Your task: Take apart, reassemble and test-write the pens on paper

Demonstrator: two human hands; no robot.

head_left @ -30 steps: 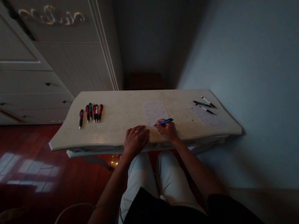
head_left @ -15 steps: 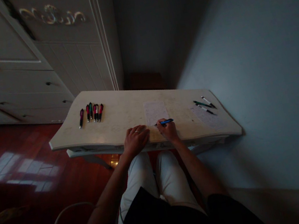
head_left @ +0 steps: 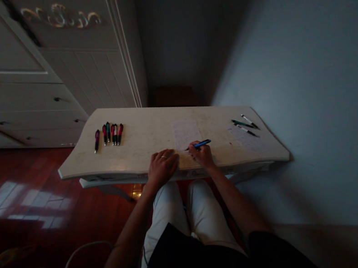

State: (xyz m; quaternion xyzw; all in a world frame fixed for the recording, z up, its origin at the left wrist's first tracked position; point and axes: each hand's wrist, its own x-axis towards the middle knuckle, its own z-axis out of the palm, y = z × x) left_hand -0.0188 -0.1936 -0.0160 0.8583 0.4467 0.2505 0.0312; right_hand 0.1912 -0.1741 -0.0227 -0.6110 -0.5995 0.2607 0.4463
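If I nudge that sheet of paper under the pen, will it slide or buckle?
The paper looks thin and flat, so it would likely slide on the smooth table. The left hand rests beside it, not on it; it may buckle if pushed edgewise.

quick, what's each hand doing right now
Left hand: flat on the table, palm down, holding nothing.
Right hand: closed on a blue pen, tip at the paper.
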